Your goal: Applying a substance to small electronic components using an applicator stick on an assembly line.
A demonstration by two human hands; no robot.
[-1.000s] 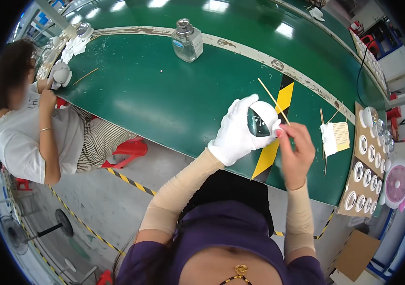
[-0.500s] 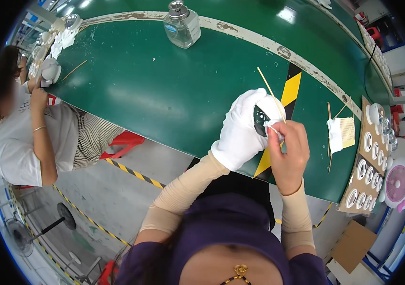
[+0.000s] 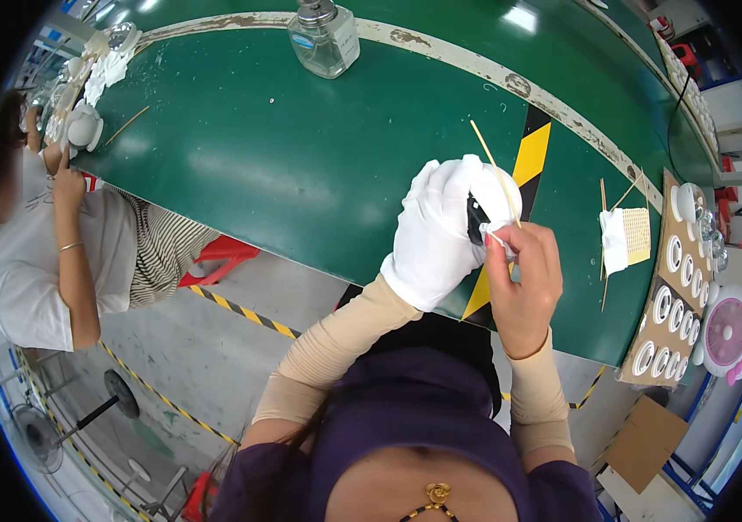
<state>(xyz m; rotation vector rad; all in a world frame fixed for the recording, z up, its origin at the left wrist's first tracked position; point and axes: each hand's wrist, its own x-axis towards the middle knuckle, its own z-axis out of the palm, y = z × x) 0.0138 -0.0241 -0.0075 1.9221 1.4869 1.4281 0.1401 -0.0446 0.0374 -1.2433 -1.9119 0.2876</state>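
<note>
In my white-gloved left hand (image 3: 430, 230) is a rounded white housing (image 3: 494, 193) with a glossy dark face (image 3: 476, 219), tilted toward my right hand. The glove's fingers wrap round its far side. My bare right hand (image 3: 526, 283) is closed in a pinch on a thin wooden stick (image 3: 494, 163), which points up and away past the housing. A small wad of white cloth (image 3: 494, 237) sits at the same fingertips, against the edge of the dark face. The stick's lower end is hidden by my fingers.
A clear pump bottle (image 3: 326, 43) stands at the table's far side. To the right lie a white cloth (image 3: 614, 241), a yellow pad (image 3: 637, 235) and sticks, then a cardboard sheet (image 3: 660, 283) of white rings and a pink fan (image 3: 726, 332). A co-worker (image 3: 49, 261) sits at left.
The housing has turned slightly in my left hand, so its dark face looks narrower. My right hand keeps its pinch at that face. The whole view has shifted a little.
</note>
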